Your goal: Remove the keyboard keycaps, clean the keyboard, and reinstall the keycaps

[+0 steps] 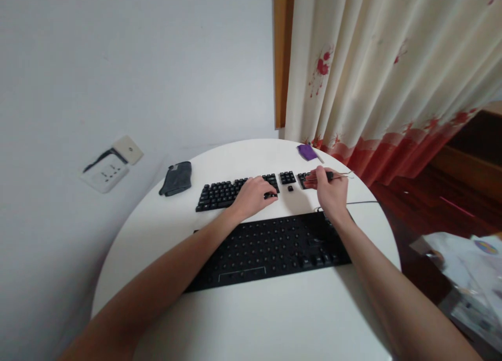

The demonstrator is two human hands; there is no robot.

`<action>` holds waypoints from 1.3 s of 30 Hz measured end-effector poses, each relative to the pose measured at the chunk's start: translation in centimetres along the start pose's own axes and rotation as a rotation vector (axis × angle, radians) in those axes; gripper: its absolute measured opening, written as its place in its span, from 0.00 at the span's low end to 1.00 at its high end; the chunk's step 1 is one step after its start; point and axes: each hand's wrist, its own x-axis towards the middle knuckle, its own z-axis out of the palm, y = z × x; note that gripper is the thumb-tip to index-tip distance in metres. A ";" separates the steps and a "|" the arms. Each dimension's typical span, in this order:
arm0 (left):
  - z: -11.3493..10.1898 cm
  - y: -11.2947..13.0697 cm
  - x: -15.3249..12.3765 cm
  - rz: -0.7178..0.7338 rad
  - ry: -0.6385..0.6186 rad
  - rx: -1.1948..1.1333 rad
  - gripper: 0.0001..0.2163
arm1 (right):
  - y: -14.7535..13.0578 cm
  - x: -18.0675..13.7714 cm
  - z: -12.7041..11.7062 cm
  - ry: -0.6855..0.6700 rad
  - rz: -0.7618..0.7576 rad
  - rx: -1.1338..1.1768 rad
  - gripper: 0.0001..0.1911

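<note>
A black keyboard (274, 246) with most of its keycaps off lies across the table in front of me, its bare switch stems showing. Behind it, loose black keycaps (217, 194) are set out in keyboard order, partly hidden by my left hand (254, 193). The fingers of that hand are closed on a small black keycap (270, 195). My right hand (331, 193), raised over the right end of the keyboard, grips a keycap puller (330, 176) with a black handle and thin wire prongs. Between the hands, a single keycap sits below a block of number keycaps (287, 178).
On the round white table (251, 319) lie a dark grey pouch (176, 178) at the left and a purple cloth or brush (307, 151) at the back. A cable (363, 202) runs off the right edge. Plastic bags (466, 267) are at the right, below a curtain (376, 78).
</note>
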 end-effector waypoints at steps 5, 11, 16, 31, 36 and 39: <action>0.2 0.0 0.1 0.002 -0.044 0.055 0.07 | 0.1 -0.2 0.1 -0.041 0.009 -0.008 0.18; 0.1 0.0 -0.1 -0.024 -0.031 0.077 0.06 | 0.1 -0.3 0.1 -0.050 -0.007 0.001 0.18; -0.2 0.2 -0.1 -0.067 0.017 0.124 0.06 | 0.0 -0.3 0.0 -0.056 -0.017 -0.015 0.19; -0.1 0.3 -0.2 -0.111 0.031 0.094 0.14 | -0.2 -0.5 0.0 -0.061 -0.018 -0.014 0.17; -0.3 0.1 -0.3 -0.111 0.029 0.077 0.16 | -0.3 -0.5 0.1 -0.066 -0.004 0.006 0.17; -0.7 0.0 -0.3 -0.106 0.007 0.080 0.20 | -0.4 -0.5 0.1 -0.065 -0.002 0.012 0.18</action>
